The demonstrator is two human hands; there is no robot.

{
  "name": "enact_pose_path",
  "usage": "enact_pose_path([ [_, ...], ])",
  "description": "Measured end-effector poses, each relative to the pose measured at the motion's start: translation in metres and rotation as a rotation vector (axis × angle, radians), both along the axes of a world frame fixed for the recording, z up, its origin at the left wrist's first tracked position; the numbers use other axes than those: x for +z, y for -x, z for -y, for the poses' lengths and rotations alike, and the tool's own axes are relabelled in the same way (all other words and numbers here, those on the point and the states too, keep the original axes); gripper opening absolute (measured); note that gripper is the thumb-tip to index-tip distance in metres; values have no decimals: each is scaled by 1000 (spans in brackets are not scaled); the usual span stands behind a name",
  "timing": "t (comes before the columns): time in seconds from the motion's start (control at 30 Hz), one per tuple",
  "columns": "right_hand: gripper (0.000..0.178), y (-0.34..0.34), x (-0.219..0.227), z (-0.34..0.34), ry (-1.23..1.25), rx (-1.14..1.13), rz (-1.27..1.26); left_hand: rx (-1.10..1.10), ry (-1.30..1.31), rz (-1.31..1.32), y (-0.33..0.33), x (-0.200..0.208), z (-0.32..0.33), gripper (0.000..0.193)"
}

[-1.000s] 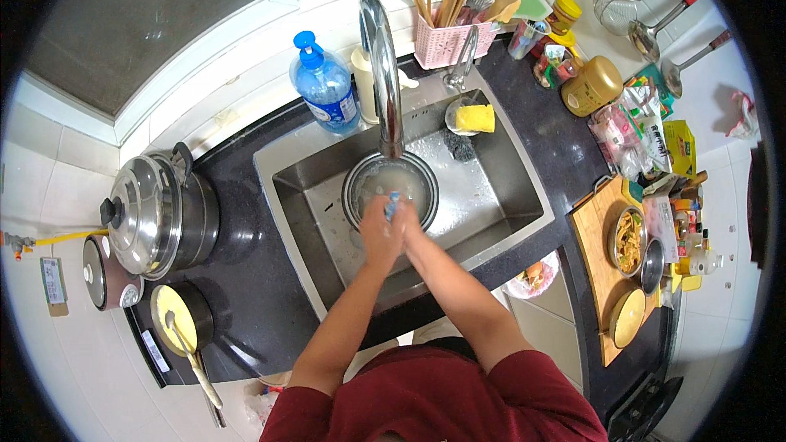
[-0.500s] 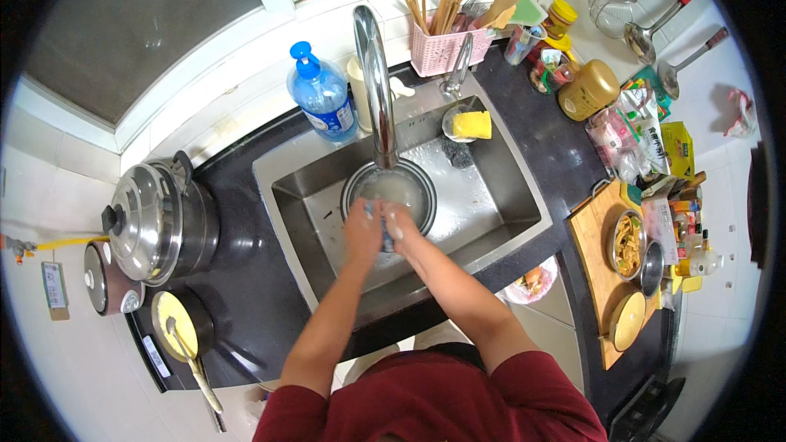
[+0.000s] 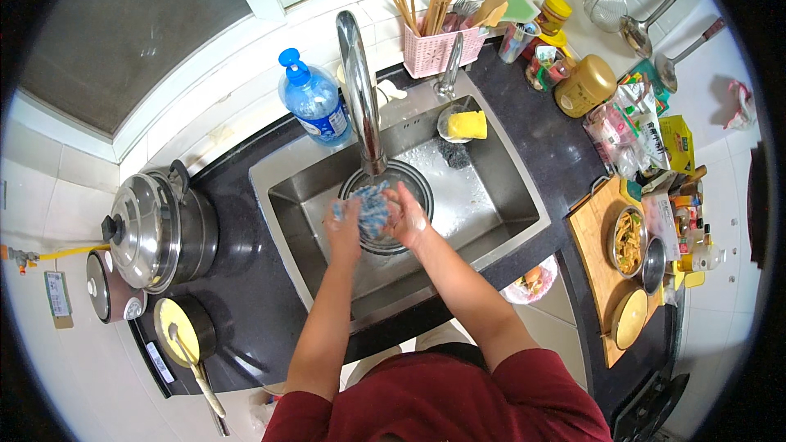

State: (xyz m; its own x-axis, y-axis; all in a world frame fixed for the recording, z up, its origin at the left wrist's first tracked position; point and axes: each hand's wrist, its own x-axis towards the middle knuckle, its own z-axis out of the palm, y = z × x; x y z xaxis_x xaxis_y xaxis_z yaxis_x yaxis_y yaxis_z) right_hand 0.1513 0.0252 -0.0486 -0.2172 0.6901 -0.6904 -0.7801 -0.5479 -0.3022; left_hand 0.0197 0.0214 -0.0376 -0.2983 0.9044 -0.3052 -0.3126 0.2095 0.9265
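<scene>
A wet blue-and-white checked cloth (image 3: 373,211) is bunched between my hands above the sink. My left hand (image 3: 344,231) is closed on its left side, its fingers partly smeared by motion. On the cloth's other side, my right hand (image 3: 407,219) has its palm turned up and fingers apart, touching the cloth's edge. White suds cling to its fingers and wrist. Beneath both hands, a round metal basin (image 3: 427,199) sits in the steel sink (image 3: 501,211). The tall chrome faucet (image 3: 358,90) arches over it; I cannot tell whether water runs.
A blue pump bottle (image 3: 318,106) stands behind the sink, left of a pink chopstick basket (image 3: 442,51). In the sink's far right corner are a yellow sponge (image 3: 467,124) and dark scrubber (image 3: 453,154). A steel pot (image 3: 192,225) stands left; a cutting board (image 3: 589,258) lies right.
My hands have moved apart from a pressed-together grip, and the cloth now shows spread between them. My right hand has turned palm up with its fingers opened. The view has shifted slightly.
</scene>
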Motion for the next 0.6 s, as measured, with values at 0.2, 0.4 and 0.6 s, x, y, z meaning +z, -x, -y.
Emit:
enact_pose_path([
  [0.2, 34, 20, -1, 7, 126, 15, 252, -366, -476, -903, -33, 9, 33, 19],
  [0.4, 35, 23, -7, -2, -47, 116, 485, -340, -189, -690, -31, 28, 9, 24],
  [0.6, 43, 27, -45, 18, -127, 165, 600, -412, -66, -808, -39, 30, 13, 25],
])
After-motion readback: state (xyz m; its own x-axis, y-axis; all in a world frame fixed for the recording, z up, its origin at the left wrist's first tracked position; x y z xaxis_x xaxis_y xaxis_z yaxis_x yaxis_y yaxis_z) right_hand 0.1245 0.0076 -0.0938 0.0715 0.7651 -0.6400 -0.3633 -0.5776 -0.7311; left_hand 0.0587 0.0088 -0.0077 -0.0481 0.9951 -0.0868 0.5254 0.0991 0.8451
